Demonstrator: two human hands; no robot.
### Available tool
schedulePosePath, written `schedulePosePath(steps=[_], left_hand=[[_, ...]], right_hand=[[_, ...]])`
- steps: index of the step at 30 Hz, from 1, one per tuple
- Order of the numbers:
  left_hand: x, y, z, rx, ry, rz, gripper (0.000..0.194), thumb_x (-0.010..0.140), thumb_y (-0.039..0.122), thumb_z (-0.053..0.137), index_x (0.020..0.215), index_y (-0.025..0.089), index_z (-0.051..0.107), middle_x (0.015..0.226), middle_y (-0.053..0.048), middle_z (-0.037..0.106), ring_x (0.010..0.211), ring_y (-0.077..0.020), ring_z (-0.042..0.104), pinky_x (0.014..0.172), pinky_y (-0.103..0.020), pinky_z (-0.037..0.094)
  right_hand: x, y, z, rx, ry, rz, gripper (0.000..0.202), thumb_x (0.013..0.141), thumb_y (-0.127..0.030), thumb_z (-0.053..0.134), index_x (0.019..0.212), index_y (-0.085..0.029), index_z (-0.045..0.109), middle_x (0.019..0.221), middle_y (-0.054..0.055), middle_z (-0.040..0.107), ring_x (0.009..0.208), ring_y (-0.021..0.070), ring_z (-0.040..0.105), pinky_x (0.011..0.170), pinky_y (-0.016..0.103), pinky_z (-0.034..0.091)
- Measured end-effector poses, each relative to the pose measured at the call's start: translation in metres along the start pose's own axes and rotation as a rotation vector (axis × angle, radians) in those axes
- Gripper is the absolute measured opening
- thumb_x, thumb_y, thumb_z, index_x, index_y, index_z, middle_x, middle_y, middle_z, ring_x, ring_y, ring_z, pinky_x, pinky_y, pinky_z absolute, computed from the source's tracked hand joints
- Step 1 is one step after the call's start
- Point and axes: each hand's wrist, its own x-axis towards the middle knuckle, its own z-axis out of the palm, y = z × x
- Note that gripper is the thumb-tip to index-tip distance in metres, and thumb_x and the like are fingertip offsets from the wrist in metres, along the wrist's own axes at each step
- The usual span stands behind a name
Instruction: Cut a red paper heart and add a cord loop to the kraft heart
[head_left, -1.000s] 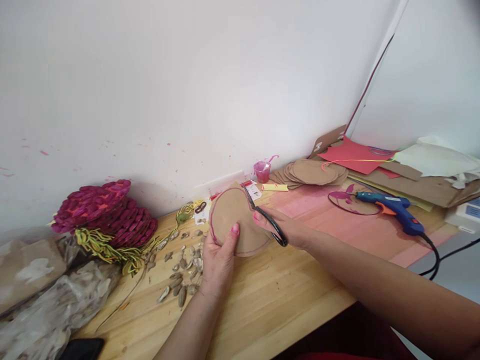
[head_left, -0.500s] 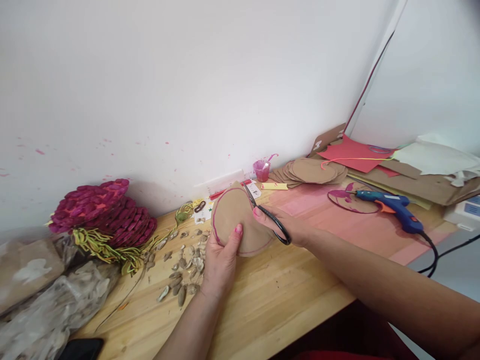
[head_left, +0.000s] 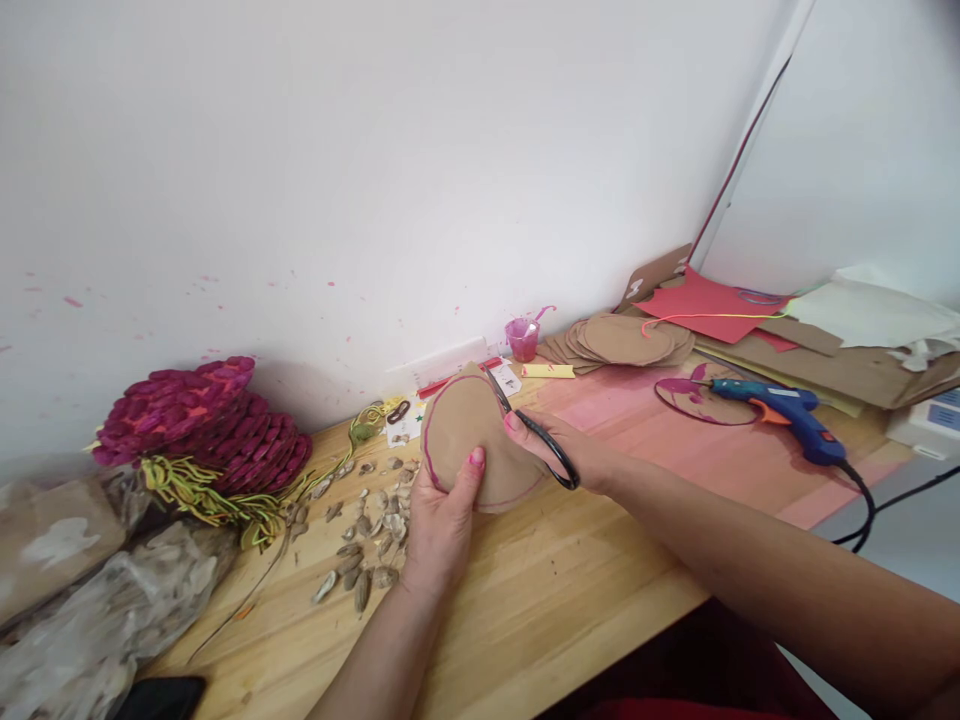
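Note:
Above the wooden table (head_left: 517,620), my left hand (head_left: 446,520) grips a brown cardboard piece (head_left: 461,425) by its lower left edge, thumb on top. A purple line runs round the piece near its rim. My right hand (head_left: 570,455) is closed on black-handled scissors (head_left: 551,445), whose blades meet the cardboard at its upper right edge. Part of the right fingers is hidden behind the handles and the cardboard. Peanut shells (head_left: 364,555) are scattered on the table left of my left hand.
Magenta shell-covered discs (head_left: 255,440) with yellow-green yarn (head_left: 217,495) are stacked at left, behind a plastic bag (head_left: 142,600). A pink-stained cup (head_left: 522,340) and stacked cardboard discs (head_left: 622,340) line the wall. A blue glue gun (head_left: 802,420) with its cord lies at right.
Almost nothing differs. The view has shifted very slightly, while both hands, the cardboard and the scissors keep nearly the same pose.

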Motion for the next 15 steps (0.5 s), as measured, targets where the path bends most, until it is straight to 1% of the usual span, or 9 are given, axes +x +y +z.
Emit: schedulePosePath(steps=[4, 8, 12, 15], left_hand=[[0.0003, -0.0006, -0.0015, 0.015, -0.013, -0.002, 0.049, 0.077, 0.034, 0.080, 0.122, 0.021, 0.066, 0.122, -0.009, 0.072, 0.111, -0.0219, 0.068, 0.100, -0.037, 0.053], [0.0009, -0.0014, -0.0035, 0.021, -0.021, 0.000, 0.048, 0.078, 0.033, 0.079, 0.122, 0.021, 0.066, 0.122, -0.009, 0.072, 0.112, -0.0214, 0.068, 0.099, -0.036, 0.053], [0.0013, -0.0011, -0.0035, 0.017, -0.035, 0.005, 0.047, 0.079, 0.033, 0.078, 0.123, 0.021, 0.065, 0.124, -0.009, 0.071, 0.112, -0.0211, 0.067, 0.100, -0.036, 0.053], [0.0013, -0.0005, -0.0034, 0.024, -0.042, 0.008, 0.047, 0.079, 0.033, 0.078, 0.123, 0.020, 0.065, 0.124, -0.010, 0.071, 0.112, -0.0213, 0.067, 0.101, -0.037, 0.052]], right_hand=[[0.0019, 0.0021, -0.0010, -0.024, 0.005, -0.002, 0.051, 0.087, -0.066, 0.058, 0.111, -0.023, 0.069, 0.105, 0.005, 0.073, 0.102, 0.0248, 0.067, 0.091, 0.035, 0.052], [0.0034, 0.0059, -0.0018, -0.076, 0.029, -0.002, 0.053, 0.086, -0.067, 0.056, 0.111, -0.023, 0.070, 0.107, 0.005, 0.073, 0.104, 0.0256, 0.067, 0.092, 0.035, 0.052], [0.0037, 0.0089, -0.0026, -0.072, 0.012, -0.023, 0.056, 0.089, -0.068, 0.050, 0.115, -0.023, 0.068, 0.110, 0.005, 0.072, 0.108, 0.0258, 0.066, 0.093, 0.035, 0.052], [0.0033, 0.0093, -0.0032, -0.088, 0.007, -0.030, 0.054, 0.089, -0.067, 0.052, 0.116, -0.023, 0.068, 0.111, 0.006, 0.072, 0.110, 0.0262, 0.065, 0.093, 0.034, 0.052]])
